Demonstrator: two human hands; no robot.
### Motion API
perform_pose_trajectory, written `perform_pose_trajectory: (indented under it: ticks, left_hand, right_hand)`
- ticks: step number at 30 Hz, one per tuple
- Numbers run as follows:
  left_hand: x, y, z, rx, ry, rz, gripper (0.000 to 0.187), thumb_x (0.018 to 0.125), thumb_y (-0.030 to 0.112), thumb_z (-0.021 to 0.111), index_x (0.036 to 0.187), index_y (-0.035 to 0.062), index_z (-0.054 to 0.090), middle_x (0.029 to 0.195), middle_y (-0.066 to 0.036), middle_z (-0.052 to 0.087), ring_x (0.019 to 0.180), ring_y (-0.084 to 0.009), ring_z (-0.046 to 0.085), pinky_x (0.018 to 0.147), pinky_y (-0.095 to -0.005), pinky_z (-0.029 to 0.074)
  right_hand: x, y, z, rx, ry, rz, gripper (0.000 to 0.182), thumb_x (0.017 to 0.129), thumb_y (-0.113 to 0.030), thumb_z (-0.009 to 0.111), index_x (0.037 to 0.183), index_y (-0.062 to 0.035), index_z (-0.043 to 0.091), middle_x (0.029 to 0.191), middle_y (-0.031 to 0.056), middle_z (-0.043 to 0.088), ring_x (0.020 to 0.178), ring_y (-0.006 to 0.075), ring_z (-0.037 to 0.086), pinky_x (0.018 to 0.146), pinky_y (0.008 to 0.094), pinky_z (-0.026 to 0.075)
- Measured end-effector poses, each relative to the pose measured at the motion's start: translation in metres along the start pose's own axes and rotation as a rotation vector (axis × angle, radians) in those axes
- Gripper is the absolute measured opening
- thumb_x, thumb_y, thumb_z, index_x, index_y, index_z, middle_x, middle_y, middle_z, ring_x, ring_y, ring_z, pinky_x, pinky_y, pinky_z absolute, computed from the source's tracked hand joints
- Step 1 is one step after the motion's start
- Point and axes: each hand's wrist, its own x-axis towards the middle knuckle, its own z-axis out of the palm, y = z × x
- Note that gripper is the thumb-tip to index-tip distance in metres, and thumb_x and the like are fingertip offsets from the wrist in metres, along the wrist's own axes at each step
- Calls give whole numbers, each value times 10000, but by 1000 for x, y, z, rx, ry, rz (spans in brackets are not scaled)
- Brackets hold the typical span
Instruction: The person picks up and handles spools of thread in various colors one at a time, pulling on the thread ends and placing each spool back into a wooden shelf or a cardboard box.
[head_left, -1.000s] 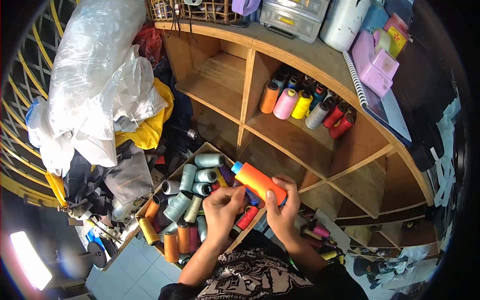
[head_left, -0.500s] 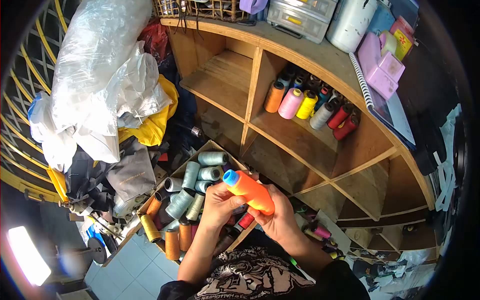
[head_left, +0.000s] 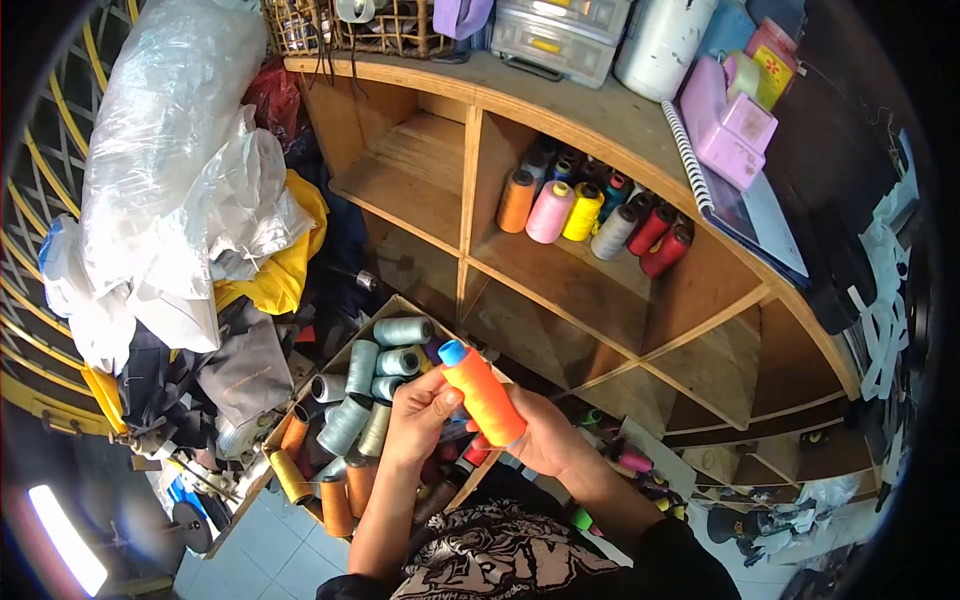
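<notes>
A bright orange thread spool [head_left: 487, 400] with a blue tip is held between both hands, tilted, above the box. My left hand [head_left: 422, 410] is closed round its upper left side, thumb on the thread. My right hand [head_left: 538, 430] holds its lower right end, fingers partly hidden behind it. Beneath and left of the hands, a cardboard box [head_left: 268, 440] holds several spools, among them a pale green spool [head_left: 345, 425] and a brown-orange spool [head_left: 337, 505]. Upright in a shelf compartment stand more spools, including a pink spool [head_left: 550, 211] and a yellow spool [head_left: 583, 212].
The wooden shelf unit [head_left: 560, 270] curves across the middle and right. On its top are plastic drawers [head_left: 555, 50], a white container [head_left: 665, 45], a spiral notebook [head_left: 750, 215] and a lilac dispenser [head_left: 725, 125]. Plastic bags [head_left: 170, 140] are piled at left.
The view has shifted, so the shelf sits further left. The orange spool is turned more upright between the hands, and my right hand's fingers have opened out somewhat along it.
</notes>
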Motion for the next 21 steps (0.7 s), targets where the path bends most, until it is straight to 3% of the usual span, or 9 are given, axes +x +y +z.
perform_pose_trajectory:
  ticks: [1, 4, 6, 8, 11, 13, 14, 16, 21]
  left_hand:
    - [-1, -3, -3, -31, -24, -43, 503, 867, 262, 681, 1230, -60, 552, 1104, -91, 646, 997, -157, 603, 892, -300, 461]
    - [-2, -11, -10, 159, -133, -119, 528, 905, 318, 630, 1262, -56, 521, 1133, -100, 633, 1030, -158, 587, 879, -290, 460]
    - [0, -19, -1, 151, -102, -86, 556, 939, 343, 572, 1317, -51, 468, 1207, -116, 606, 1107, -168, 553, 907, -295, 447]
    - [3, -24, -9, 329, -59, -172, 538, 978, 343, 495, 1368, -19, 418, 1271, -140, 577, 1131, -176, 547, 929, -310, 442]
    - [-4, -50, -31, 752, -18, -113, 521, 937, 320, 556, 1338, 3, 457, 1234, -163, 598, 1069, -249, 608, 883, -335, 478]
    - [-17, -60, -42, 1385, -64, -401, 484, 842, 281, 645, 1231, 16, 531, 1115, -166, 643, 980, -312, 646, 825, -395, 506]
    - [-26, -73, -48, 1386, -66, -398, 484, 842, 281, 645, 1231, 16, 531, 1115, -166, 643, 980, -312, 646, 825, -395, 506]
    - [-45, -104, -66, 1692, -159, -373, 423, 748, 280, 699, 1066, 31, 573, 982, -137, 644, 916, -330, 642, 788, -447, 490]
    - [-73, -148, -93, 1894, -192, -109, 248, 770, 208, 630, 962, 63, 570, 909, -113, 596, 862, -284, 621, 769, -444, 451]
  right_hand:
    - [-3, 2, -11, -103, -93, -43, 560, 912, -397, 590, 1284, 4, 470, 1130, 110, 604, 1019, 223, 603, 915, 395, 481]
    - [-10, -4, -32, -517, -166, -36, 611, 874, -386, 653, 1302, 9, 468, 1170, 76, 585, 1052, 187, 573, 927, 351, 459]
    - [-15, -13, -39, -487, -174, 30, 613, 849, -345, 696, 1308, 0, 480, 1182, 44, 577, 1064, 143, 544, 949, 328, 421]
    - [-16, -28, -41, -429, 102, -177, 554, 842, -257, 713, 1292, -12, 502, 1171, 44, 585, 1059, 135, 545, 948, 328, 408]
    - [-7, -71, -74, -650, 495, -579, 499, 823, -117, 706, 1270, -15, 508, 1152, 57, 592, 1079, 144, 548, 943, 323, 420]
    - [4, -102, -94, -746, 674, -824, 473, 832, -69, 686, 1263, -5, 502, 1140, 61, 591, 1080, 150, 551, 935, 329, 427]
    - [11, -114, -106, -776, 734, -924, 459, 839, -70, 680, 1258, -6, 503, 1139, 59, 590, 1071, 146, 554, 929, 327, 430]
    - [33, -133, -142, -888, 852, -1041, 445, 831, -101, 692, 1229, -3, 519, 1085, 82, 611, 1032, 178, 583, 892, 347, 452]
    - [58, -162, -148, -1273, 1279, -1131, 425, 776, -104, 726, 1151, 4, 557, 1012, 197, 636, 938, 331, 622, 813, 400, 483]
